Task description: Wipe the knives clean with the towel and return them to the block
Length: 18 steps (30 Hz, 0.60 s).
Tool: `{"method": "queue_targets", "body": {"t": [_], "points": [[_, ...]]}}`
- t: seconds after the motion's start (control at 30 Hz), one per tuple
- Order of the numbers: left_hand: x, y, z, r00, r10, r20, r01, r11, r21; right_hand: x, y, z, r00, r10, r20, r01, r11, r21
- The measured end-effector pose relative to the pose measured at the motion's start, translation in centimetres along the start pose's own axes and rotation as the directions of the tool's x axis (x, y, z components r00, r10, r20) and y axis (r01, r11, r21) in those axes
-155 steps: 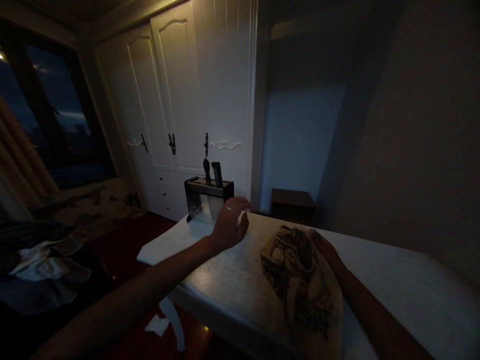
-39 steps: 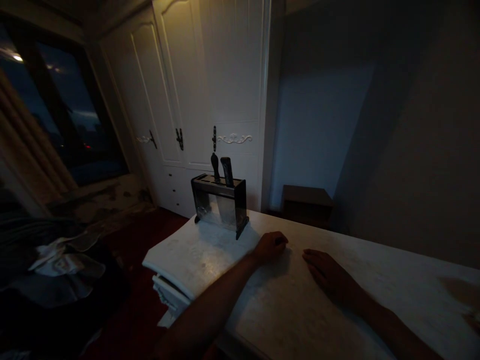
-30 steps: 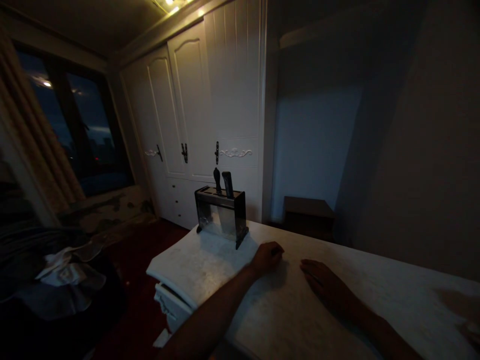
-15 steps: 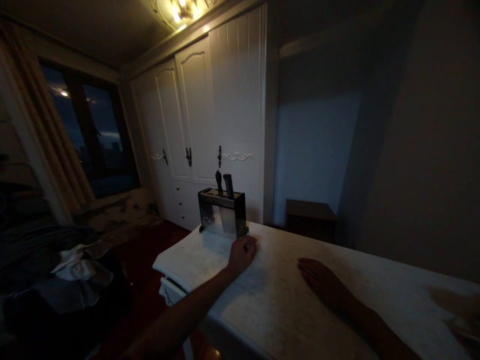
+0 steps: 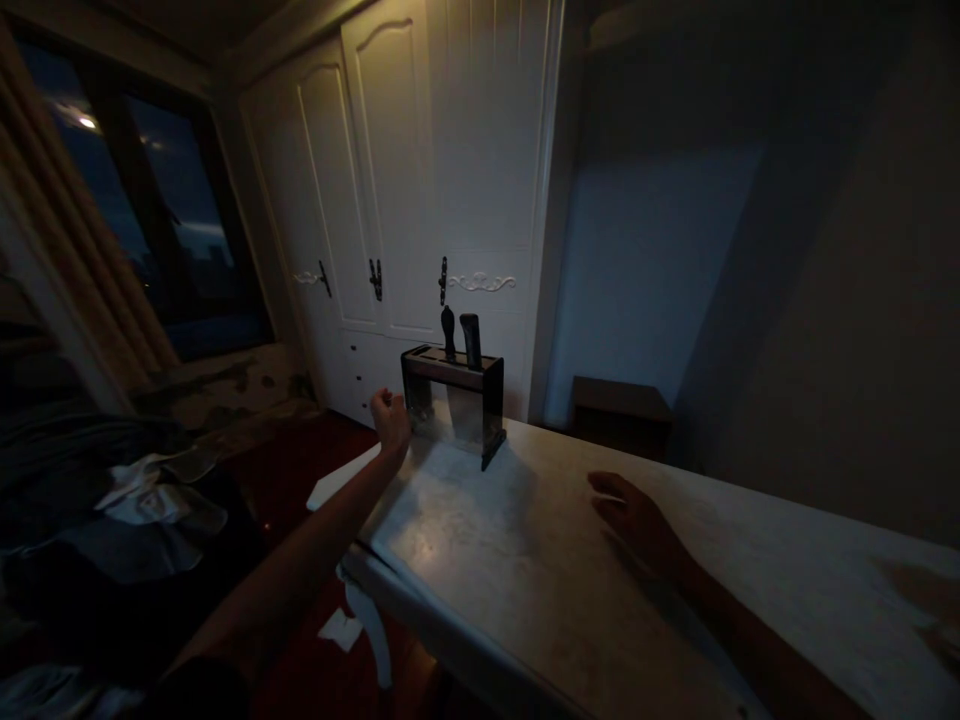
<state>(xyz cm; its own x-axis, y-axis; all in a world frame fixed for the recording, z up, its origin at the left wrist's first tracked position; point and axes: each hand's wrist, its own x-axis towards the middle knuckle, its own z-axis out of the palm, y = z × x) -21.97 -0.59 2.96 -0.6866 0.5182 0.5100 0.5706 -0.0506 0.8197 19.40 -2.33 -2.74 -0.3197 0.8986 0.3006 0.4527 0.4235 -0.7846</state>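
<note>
A knife block (image 5: 454,405) with a black frame and a see-through or shiny front stands on the far part of the white marble-look table (image 5: 480,550). Two black handles rise from its top: a rounded one (image 5: 448,332) and a broader one (image 5: 472,341). My left hand (image 5: 391,422) is beside the block's left end, its fingers curled in with nothing visible in them. Whether it touches the block I cannot tell. Over the table to the right of the block, my right hand (image 5: 634,512) holds nothing, with thumb and fingers apart.
A white wardrobe (image 5: 390,180) rises behind the table. A low brown cabinet (image 5: 621,400) stands at the back right. Clothes (image 5: 154,490) are heaped at the left, and a white scrap (image 5: 341,630) lies on the red floor by a table leg.
My left hand has moved left, from the block's near right corner to its left end. The right hand has lifted slightly and its fingers have spread. The view has tilted down.
</note>
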Motion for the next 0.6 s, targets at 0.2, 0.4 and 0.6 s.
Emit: {"method": "queue_targets", "body": {"t": [0.2, 0.4, 0.6], "points": [[0.5, -0.7, 2.9, 0.993, -0.095, 0.067, 0.106, 0.974, -0.202, 5.3, -5.7, 7.8, 0.993, -0.107, 0.038, 0.092, 0.955, 0.283], [0.8, -1.8, 2.7, 0.996, -0.043, 0.075, 0.07, 0.906, -0.418, 9.4, -10.4, 13.3, 0.987, -0.146, -0.065, 0.159, 0.941, 0.3], [0.9, -2.5, 1.9, 0.967, 0.019, 0.254, 0.136, 0.804, -0.579, 9.4, -12.8, 15.6, 0.984, -0.154, -0.095, 0.173, 0.952, 0.253]]}}
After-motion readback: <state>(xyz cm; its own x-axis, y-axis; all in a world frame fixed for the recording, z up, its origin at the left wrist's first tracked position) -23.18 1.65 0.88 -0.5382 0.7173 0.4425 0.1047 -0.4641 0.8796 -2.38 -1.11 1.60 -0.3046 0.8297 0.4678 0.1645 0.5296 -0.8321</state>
